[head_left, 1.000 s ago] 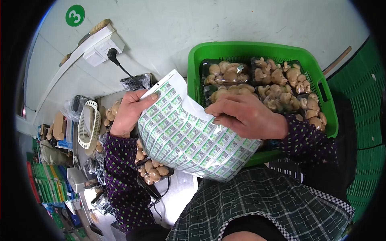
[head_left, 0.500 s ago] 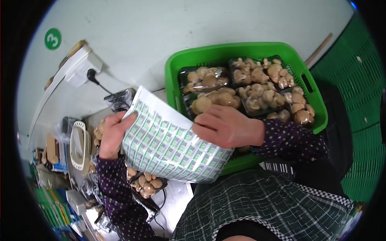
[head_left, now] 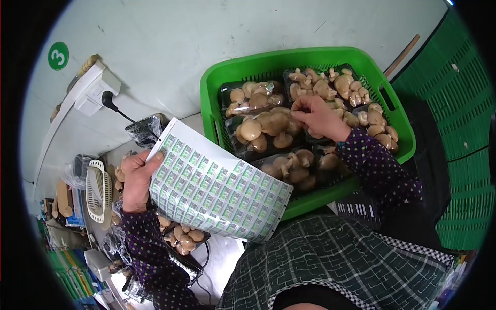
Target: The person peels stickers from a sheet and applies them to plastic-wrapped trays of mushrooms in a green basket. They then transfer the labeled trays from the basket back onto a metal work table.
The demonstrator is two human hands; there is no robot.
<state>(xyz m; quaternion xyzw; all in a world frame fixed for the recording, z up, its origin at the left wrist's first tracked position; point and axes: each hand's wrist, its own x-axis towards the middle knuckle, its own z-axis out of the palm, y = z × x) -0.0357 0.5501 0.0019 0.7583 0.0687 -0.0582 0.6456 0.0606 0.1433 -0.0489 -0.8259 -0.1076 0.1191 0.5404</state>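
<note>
Between the person's chest and a green crate [head_left: 310, 58], the left hand [head_left: 137, 178] holds up a sheet of labels [head_left: 217, 192], thumb on the printed face and fingers closed behind its upper left edge. The sheet is white, curls slightly, and carries close rows of small green-and-white stickers; their print is too small to read. The right hand [head_left: 318, 116] reaches into the crate with its fingertips bunched together on the film of a wrapped mushroom pack [head_left: 261, 129]. Whether a label sits under them cannot be seen. More wrapped packs of pale brown mushrooms fill the crate, the nearest partly behind the sheet and the right sleeve. Below the sheet another tray of mushrooms [head_left: 183, 238] lies half covered on the white worktop [head_left: 225, 258], beside a black cable. A pale wall rises behind, with a plugged socket [head_left: 95, 92] and a green disc marked 3 [head_left: 58, 56]. Stacked green crates [head_left: 454, 129] stand on the right. Clutter on the left edge is too distorted to make out.
</note>
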